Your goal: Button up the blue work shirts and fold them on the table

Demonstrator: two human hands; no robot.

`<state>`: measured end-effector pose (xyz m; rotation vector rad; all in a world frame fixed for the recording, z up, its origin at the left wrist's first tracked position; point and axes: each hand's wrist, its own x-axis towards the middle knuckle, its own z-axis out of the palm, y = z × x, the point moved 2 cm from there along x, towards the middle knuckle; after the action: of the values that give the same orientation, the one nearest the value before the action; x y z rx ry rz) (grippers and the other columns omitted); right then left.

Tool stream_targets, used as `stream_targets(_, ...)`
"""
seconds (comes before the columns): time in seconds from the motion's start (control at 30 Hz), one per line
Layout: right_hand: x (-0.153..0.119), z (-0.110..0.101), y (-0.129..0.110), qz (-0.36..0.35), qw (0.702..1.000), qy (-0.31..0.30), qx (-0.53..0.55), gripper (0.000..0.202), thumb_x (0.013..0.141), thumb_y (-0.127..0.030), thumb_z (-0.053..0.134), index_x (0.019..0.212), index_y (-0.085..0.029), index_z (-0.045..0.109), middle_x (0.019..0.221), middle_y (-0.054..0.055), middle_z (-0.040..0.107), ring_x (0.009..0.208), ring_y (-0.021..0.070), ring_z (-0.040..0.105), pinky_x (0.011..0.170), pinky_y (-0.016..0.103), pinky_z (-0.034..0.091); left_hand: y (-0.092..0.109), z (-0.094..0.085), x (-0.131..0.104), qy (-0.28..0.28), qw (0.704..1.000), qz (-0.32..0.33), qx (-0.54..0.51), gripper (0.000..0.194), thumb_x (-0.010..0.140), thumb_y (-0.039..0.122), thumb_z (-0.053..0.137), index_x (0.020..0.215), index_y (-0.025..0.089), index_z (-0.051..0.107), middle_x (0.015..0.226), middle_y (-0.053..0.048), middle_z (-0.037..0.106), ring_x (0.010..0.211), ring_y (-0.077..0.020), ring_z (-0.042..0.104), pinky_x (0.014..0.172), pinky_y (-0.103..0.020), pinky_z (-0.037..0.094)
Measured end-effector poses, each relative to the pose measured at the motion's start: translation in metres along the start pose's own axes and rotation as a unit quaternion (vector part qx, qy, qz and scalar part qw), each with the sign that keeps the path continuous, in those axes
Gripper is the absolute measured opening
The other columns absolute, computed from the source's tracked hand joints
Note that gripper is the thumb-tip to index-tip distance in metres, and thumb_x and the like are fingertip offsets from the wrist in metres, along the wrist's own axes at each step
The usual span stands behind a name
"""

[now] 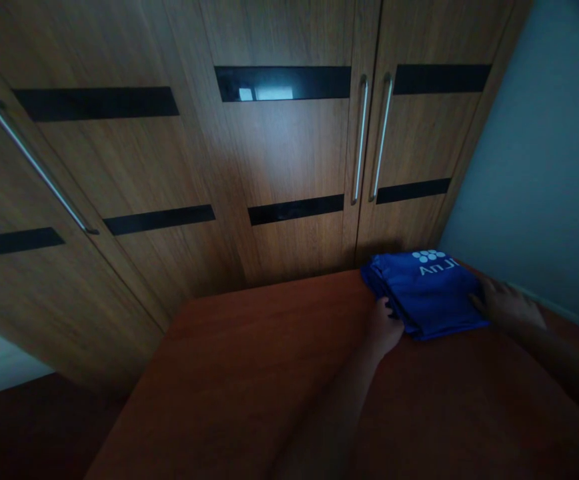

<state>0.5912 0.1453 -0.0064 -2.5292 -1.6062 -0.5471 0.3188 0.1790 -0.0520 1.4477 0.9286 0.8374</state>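
A folded blue cloth [427, 300] lies in a stack of layers at the far right of the reddish-brown table [249, 373]. White round dots and lettering show on its top face, with the letters turned around. Curled fingers of my left hand [387, 327] close on the cloth's near left edge. At the opposite side, my right hand [512, 305] rests against the right edge, fingers stretched out and thumb apart. What kind of cloth item it is cannot be made out.
A wooden wardrobe [289, 147] with dark strips and long metal handles [362, 140] stands right behind the table. To the right is a pale blue-grey wall [544, 187], close to my right hand. The table's left edge drops to a dark floor [29, 427].
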Motion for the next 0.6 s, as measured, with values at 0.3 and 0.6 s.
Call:
stream_targets(0.3, -0.043, -0.014, -0.088, -0.145, 0.988, -0.019, 0.041, 0.034, 0.089, -0.023, 0.045, 0.119, -0.013, 0.059, 0.125, 0.021, 0.055, 0.111, 0.0319, 0.052, 0.090, 0.044, 0.037, -0.004, -0.083, -0.082, -0.016, 0.999, 0.033, 0.009, 0.037, 0.079, 0.011, 0.054, 0.116, 0.016, 0.052, 0.106, -0.010, 0.063, 0.085, -0.0152, 0.063, 0.078, -0.031, 0.050)
stream_targets(0.6, -0.102, -0.071, -0.234, -0.239, 0.890, -0.067, 0.382, 0.036, 0.087, -0.021, 0.041, 0.119, -0.019, 0.056, 0.113, 0.012, 0.065, 0.101, 0.0215, 0.062, 0.086, 0.032, 0.046, -0.007, -0.170, -0.139, 0.083, 0.995, 0.061, 0.000, 0.032, 0.076, 0.011, 0.051, 0.107, 0.017, 0.052, 0.098, -0.007, 0.061, 0.076, -0.0127, 0.061, 0.068, -0.027, 0.050)
